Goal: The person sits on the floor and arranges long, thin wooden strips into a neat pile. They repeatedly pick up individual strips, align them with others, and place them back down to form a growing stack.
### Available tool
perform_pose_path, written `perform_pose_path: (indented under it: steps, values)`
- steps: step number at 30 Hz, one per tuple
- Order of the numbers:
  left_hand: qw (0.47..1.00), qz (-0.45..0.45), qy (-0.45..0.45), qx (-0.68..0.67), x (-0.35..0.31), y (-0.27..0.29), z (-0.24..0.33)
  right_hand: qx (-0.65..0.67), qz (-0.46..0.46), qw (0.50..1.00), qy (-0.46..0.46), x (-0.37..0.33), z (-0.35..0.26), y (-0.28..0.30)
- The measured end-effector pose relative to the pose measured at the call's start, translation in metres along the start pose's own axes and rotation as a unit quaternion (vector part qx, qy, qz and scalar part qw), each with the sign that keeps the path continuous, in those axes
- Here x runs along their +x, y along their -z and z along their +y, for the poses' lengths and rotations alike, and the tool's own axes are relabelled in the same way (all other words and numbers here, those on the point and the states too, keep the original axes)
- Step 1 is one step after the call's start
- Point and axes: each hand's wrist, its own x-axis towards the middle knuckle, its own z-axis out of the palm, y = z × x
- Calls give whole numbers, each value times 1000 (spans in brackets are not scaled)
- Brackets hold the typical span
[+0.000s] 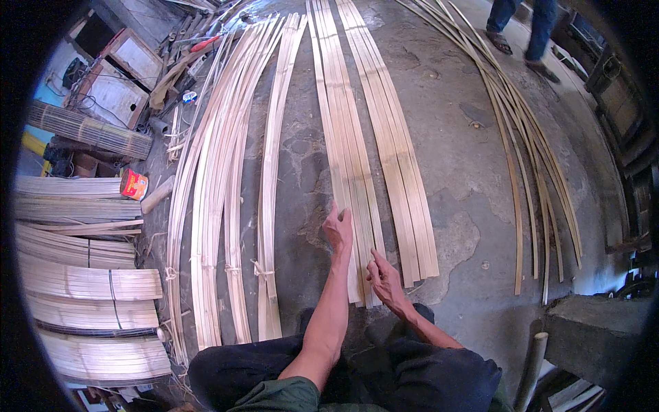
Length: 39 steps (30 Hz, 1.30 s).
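Note:
Long, pale bamboo strips lie side by side on the floor in front of me, running away from my knees. At their left edge is my left hand, its thumb and index finger closing on the edge of the strips. Nearer to me, my right hand is at their right edge by the near end, with its fingers curled and thumb and index finger together at the strip. Some fingertips are hidden from this angle. Just to the right lies another flat row of bamboo strips.
Tied bamboo bundles lie to the left, and stacked bundles fill the far left beside a red-yellow tin. Thin loose strips fan out on the right. A person's legs stand at the far right, near a concrete block.

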Motion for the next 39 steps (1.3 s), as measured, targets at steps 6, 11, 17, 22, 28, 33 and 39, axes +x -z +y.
perform_pose_path:
  steps: [6, 11, 17, 22, 28, 33, 39]
  values:
    - [997, -22, 25, 64, -18, 18, 4, -54, 16, 997, 47, 1, 32, -5]
    - [995, -43, 46, 74, -19, 24, 4, -70, 11, 996, 57, 1, 36, -5]
    - [982, -61, 56, 169, -24, 16, -3, -94, 5, 992, 84, 3, 43, -2]
    - [979, -52, 69, 185, -27, 9, 2, -132, 14, 984, 118, 5, 43, 5]
    - [983, -51, 73, 162, -20, 11, -7, -99, 21, 990, 102, 5, 38, 6]
    - [975, -53, 78, 202, -17, 12, 1, -100, 29, 991, 90, 5, 42, 9]
    - [976, -35, 67, 205, -16, 9, -7, -130, 27, 986, 98, 4, 35, 9]
